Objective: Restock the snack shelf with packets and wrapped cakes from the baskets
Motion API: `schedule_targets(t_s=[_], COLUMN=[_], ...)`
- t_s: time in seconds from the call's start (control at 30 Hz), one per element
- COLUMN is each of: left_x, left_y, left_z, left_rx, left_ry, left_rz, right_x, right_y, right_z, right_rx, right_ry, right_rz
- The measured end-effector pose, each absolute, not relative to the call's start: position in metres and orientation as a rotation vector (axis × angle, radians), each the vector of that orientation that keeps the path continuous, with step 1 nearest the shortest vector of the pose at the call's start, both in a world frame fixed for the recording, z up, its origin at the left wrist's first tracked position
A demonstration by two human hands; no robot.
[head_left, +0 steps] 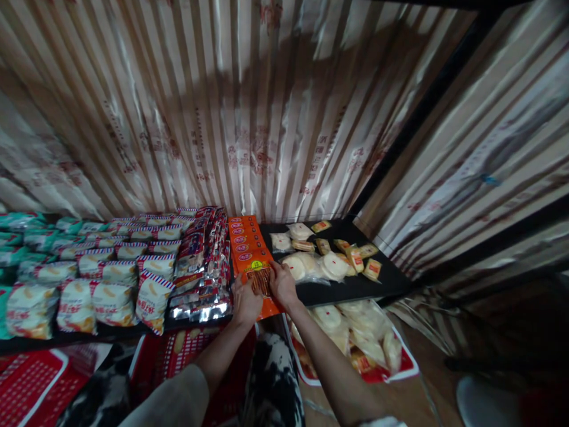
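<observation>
You have both hands on the near packet (262, 274), which lies at the front edge of the black shelf (351, 289), at your end of a row of overlapping orange packs (242, 236). Your left hand (245, 303) has its fingers closed on the packet's left side, and your right hand (284, 287) grasps its right side, a little farther from you. The packet shows a yellow badge and a brown picture between your hands. Just left of the orange row you have a stack of dark, silver-edged packs (202, 255), then rows of white bags (113, 305), with green bags (27, 237) at the far left. To the right of your right hand, round white pieces (334, 265) in clear wrapping lie near some small yellow packs (372, 270). Below the shelf on your right, a red basket with a white rim (414, 372) holds clear bags (367, 332) of pale food; more red baskets (35, 385) sit below on your left. A striped, pleated curtain (253, 107) hangs behind everything.
</observation>
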State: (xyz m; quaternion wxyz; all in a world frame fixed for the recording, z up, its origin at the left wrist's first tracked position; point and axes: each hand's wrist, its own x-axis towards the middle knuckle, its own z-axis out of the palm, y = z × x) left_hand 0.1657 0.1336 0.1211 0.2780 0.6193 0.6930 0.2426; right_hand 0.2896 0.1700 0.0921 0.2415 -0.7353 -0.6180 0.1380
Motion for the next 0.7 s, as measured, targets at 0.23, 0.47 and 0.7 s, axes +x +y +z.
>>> schedule_targets(t_s=[0.23,0.47,0.7], left_x=[0.169,0.169,0.169], left_y=[0.134,0.140,0.139], left_z=[0.107,0.109,0.107], left_rx=[1.688,1.684,1.733], left_ry=[1.894,1.910,1.930], left_rz=[0.622,0.603,0.562], right_x=[0.283,0.279,0.277], right_y=[0.169,0.168,0.168], right_z=[0.096,0.097,0.091], right_rx=[-2.116,-2.082,-2.030], right_ry=[-1.768,-1.861,-1.888], right_rz=[0.307,0.210,0.148])
